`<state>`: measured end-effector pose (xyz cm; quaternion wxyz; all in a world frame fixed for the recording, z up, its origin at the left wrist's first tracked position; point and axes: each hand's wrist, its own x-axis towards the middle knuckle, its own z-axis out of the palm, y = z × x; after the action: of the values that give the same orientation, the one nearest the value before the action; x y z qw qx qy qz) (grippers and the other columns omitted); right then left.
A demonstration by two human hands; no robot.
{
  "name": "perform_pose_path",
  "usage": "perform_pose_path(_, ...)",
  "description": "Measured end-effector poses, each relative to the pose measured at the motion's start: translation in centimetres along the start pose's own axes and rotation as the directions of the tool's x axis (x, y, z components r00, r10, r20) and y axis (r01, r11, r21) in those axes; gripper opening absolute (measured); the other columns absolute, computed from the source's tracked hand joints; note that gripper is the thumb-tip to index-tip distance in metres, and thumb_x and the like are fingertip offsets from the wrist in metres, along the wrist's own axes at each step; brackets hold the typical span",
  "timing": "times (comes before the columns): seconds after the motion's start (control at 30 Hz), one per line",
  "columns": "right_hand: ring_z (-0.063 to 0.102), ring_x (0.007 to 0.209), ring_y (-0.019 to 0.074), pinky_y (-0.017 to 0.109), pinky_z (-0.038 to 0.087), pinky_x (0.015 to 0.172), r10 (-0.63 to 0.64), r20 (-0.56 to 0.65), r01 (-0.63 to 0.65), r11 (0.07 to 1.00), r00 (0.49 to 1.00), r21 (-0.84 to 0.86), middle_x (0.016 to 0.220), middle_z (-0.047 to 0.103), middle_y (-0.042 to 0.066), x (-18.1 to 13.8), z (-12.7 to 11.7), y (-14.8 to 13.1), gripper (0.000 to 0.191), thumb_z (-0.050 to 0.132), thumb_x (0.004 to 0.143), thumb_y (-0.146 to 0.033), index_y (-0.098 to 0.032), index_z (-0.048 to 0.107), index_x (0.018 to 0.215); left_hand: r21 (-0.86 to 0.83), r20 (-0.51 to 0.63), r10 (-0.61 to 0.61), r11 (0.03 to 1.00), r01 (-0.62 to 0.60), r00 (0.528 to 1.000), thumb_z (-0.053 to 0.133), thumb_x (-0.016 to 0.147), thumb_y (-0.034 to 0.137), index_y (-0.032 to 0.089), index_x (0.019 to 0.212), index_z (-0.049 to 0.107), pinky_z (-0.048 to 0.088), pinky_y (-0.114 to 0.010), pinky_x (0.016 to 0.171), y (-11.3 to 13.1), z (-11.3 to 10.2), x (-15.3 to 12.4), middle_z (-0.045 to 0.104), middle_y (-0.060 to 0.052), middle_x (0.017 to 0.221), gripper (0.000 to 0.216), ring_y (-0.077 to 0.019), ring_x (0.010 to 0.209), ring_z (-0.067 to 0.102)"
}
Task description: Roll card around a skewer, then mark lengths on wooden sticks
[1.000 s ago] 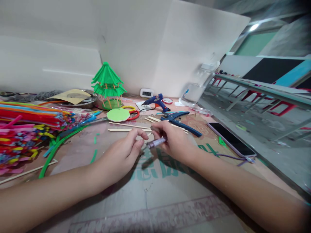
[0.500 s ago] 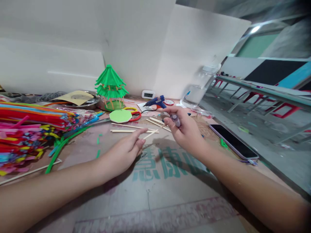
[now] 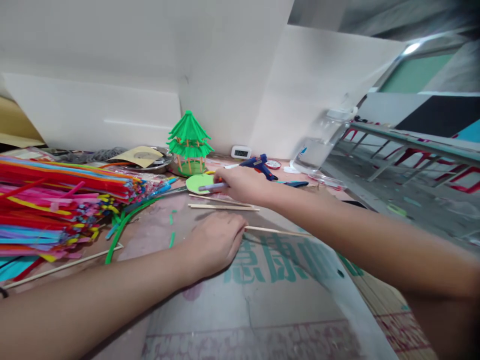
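My left hand [image 3: 219, 240] rests low over the plastic-covered table, its fingers closed on a thin wooden stick [image 3: 275, 230] that points right, under my right forearm. My right hand [image 3: 245, 186] is closed round a purple-grey pen-like tube [image 3: 214, 187], whose tip reaches left over a light green octagonal card [image 3: 195, 184]. Just beyond my left hand lie more wooden sticks [image 3: 223, 207]. Behind the card stands a small green two-tiered pavilion [image 3: 190, 142] on stick posts. A blue glue gun [image 3: 258, 162] lies past my right hand, which partly hides it.
Bundles of coloured pipe cleaners [image 3: 56, 200] fill the left side. Loose green pipe cleaners [image 3: 123, 225] lie beside them. At the back are a metal dish [image 3: 167, 161], a digital timer [image 3: 240, 152] and a clear water bottle [image 3: 318, 142]. The table's right edge drops to the floor.
My right hand has moved left with the tube, from near the stick's end to over the card. The stick in my left hand now points right, lying lower. The view has shifted left.
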<state>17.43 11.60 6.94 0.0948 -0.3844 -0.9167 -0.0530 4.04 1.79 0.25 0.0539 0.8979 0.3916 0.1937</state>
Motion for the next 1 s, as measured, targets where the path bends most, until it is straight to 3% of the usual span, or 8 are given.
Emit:
perform_pose_path(0.17, 0.071, 0.088, 0.0188, 0.023, 0.042, 0.062, -0.138, -0.012, 0.138, 0.99, 0.99, -0.024, 0.096, 0.078, 0.004, 8.0, 2.6, -2.8, 0.015, 0.063, 0.096, -0.027, -0.021, 0.074, 0.104, 0.025, 0.018, -0.019, 1.0, 0.019, 1.0, 0.035, 0.103, 0.023, 0.017, 0.097, 0.064, 0.051, -0.038, 0.086, -0.1, -0.2, 0.2, 0.072, -0.009, 0.096, 0.03, -0.0253, 0.094, 0.067)
perform_pose_path(0.37, 0.073, 0.082, 0.0128, 0.016, 0.045, 0.064, -0.119, -0.062, 0.116, 0.992, 0.991, -0.054, 0.084, 0.075, -0.001, 9.6, 1.6, -5.0, 0.008, 0.066, 0.095, -0.019, -0.015, 0.069, 0.089, 0.015, 0.054, -0.029, 0.999, 0.029, 0.998, 0.033, 0.103, 0.024, 0.016, 0.1, 0.064, 0.052, -0.043, 0.087, -0.4, 0.1, 0.1, 0.072, -0.011, 0.097, 0.032, -0.0286, 0.096, 0.067)
perform_pose_path(0.5, 0.069, 0.095, 0.0137, 0.021, 0.049, 0.077, -0.106, -0.181, 0.107, 0.994, 0.978, -0.006, 0.098, 0.071, 0.0, 6.2, -2.1, -4.7, 0.022, 0.042, 0.105, -0.023, -0.016, 0.063, 0.109, -0.017, 0.077, -0.05, 0.999, 0.052, 0.996, 0.034, 0.102, 0.023, 0.015, 0.103, 0.065, 0.053, -0.046, 0.084, -0.2, -0.3, 0.0, 0.073, -0.014, 0.095, 0.032, -0.0305, 0.092, 0.069)
perform_pose_path(0.67, 0.064, 0.068, 0.0149, 0.024, 0.045, 0.062, 0.036, -0.308, 0.066, 0.947, 0.951, 0.313, 0.073, 0.064, 0.001, -2.4, -5.0, -2.2, 0.046, 0.029, 0.109, -0.044, -0.016, 0.063, 0.097, -0.125, 0.056, -0.102, 0.986, 0.109, 0.993, 0.043, 0.095, 0.014, 0.016, 0.114, 0.062, 0.053, -0.039, 0.093, 0.0, -1.0, 0.0, 0.074, -0.011, 0.11, 0.027, -0.0263, 0.104, 0.07)
perform_pose_path(0.73, 0.066, 0.073, 0.0171, 0.027, 0.046, 0.066, 0.036, -0.334, 0.073, 0.949, 0.942, 0.306, 0.078, 0.069, 0.003, -5.6, -4.3, -1.1, 0.04, 0.038, 0.107, -0.044, -0.017, 0.068, 0.104, -0.173, 0.049, -0.14, 0.974, 0.147, 0.989, 0.04, 0.098, 0.017, 0.018, 0.113, 0.061, 0.054, -0.036, 0.084, 0.0, -1.2, 0.0, 0.076, -0.009, 0.105, 0.026, -0.0239, 0.096, 0.071)
perform_pose_path(0.83, 0.068, 0.086, 0.02, 0.029, 0.047, 0.074, -0.078, -0.354, 0.14, 0.978, 0.932, 0.152, 0.095, 0.074, 0.007, -9.2, -1.8, 0.0, 0.028, 0.048, 0.104, -0.033, -0.019, 0.068, 0.119, -0.252, 0.025, -0.181, 0.95, 0.182, 0.983, 0.032, 0.105, 0.03, 0.02, 0.11, 0.059, 0.052, -0.036, 0.077, 0.2, -1.3, -0.1, 0.075, -0.008, 0.102, 0.03, -0.0242, 0.091, 0.071)
perform_pose_path(0.93, 0.06, 0.071, 0.0187, 0.029, 0.039, 0.064, -0.239, -0.252, 0.233, 0.971, 0.938, -0.054, 0.076, 0.068, 0.005, -11.1, 0.4, 0.9, 0.029, 0.045, 0.105, -0.027, -0.019, 0.072, 0.107, -0.283, 0.049, -0.172, 0.942, 0.179, 0.984, 0.03, 0.106, 0.036, 0.021, 0.105, 0.059, 0.049, -0.036, 0.077, 0.6, -1.5, -0.2, 0.074, -0.008, 0.102, 0.032, -0.0243, 0.09, 0.07)
perform_pose_path(1.0, 0.054, 0.064, 0.0175, 0.028, 0.034, 0.061, -0.249, -0.216, 0.238, 0.968, 0.944, -0.076, 0.068, 0.063, 0.003, -11.6, 0.9, 2.0, 0.03, 0.046, 0.104, -0.027, -0.019, 0.073, 0.095, -0.233, 0.088, -0.165, 0.955, 0.182, 0.982, 0.03, 0.105, 0.036, 0.021, 0.1, 0.059, 0.047, -0.035, 0.073, 0.5, -1.8, -0.1, 0.074, -0.008, 0.097, 0.033, -0.0235, 0.085, 0.068)
